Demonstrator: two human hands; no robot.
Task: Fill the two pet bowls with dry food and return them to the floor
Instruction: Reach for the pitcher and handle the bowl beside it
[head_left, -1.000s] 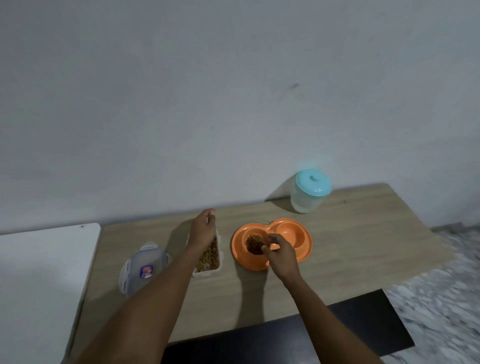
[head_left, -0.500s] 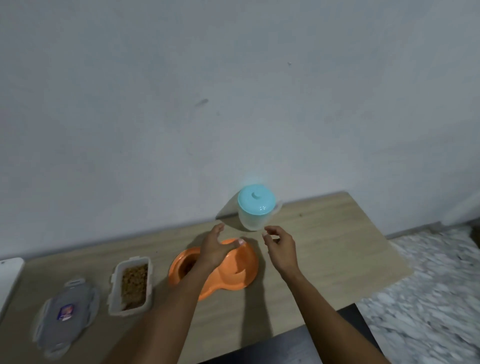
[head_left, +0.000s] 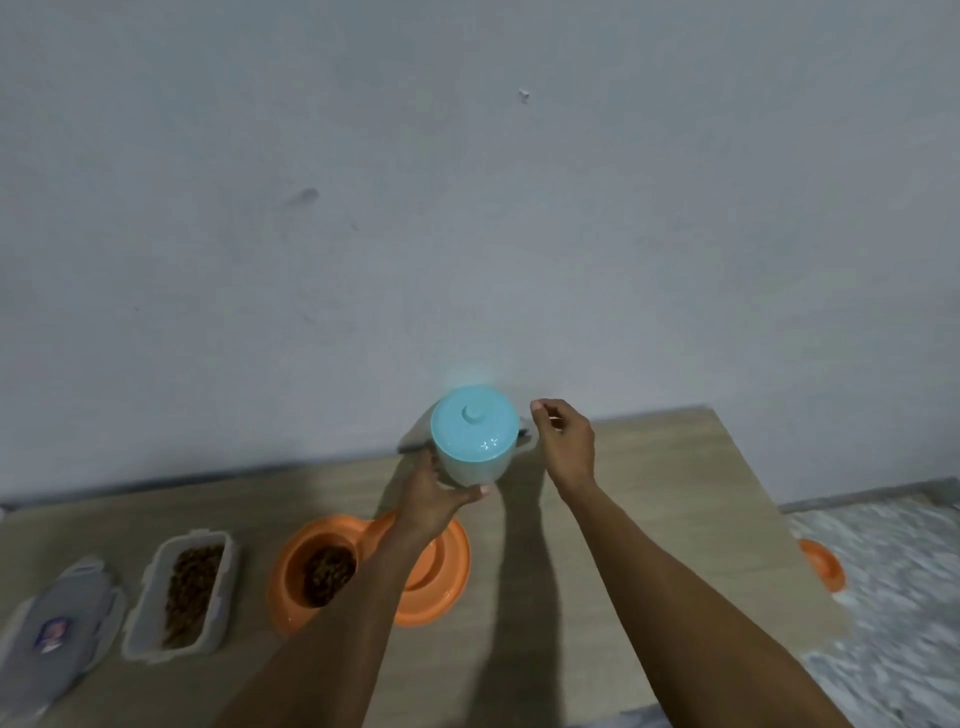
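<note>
An orange double pet bowl (head_left: 306, 540) lies on the wooden table (head_left: 660, 525). Its left cup holds brown dry food (head_left: 327, 571); the right cup is partly hidden under my left forearm. Behind it, by the wall, stands a pale jug with a turquoise lid (head_left: 475, 423). My left hand (head_left: 431, 496) grips the jug's lower left side, thumb across its front. My right hand (head_left: 566, 447) hovers just right of the jug's handle, fingers loosely curled, holding nothing. A second orange bowl (head_left: 823, 571) sits on the floor past the table's right edge.
An open clear food box (head_left: 228, 587) with dry food stands left of the double bowl, its grey lid (head_left: 57, 623) lying further left. A grey wall runs right behind the table. Marbled floor (head_left: 904, 623) shows at the right.
Both hands left the food box and double bowl and reached back to the jug. My left hand now grips it and my right hand has arrived beside its handle. The view swung right.
</note>
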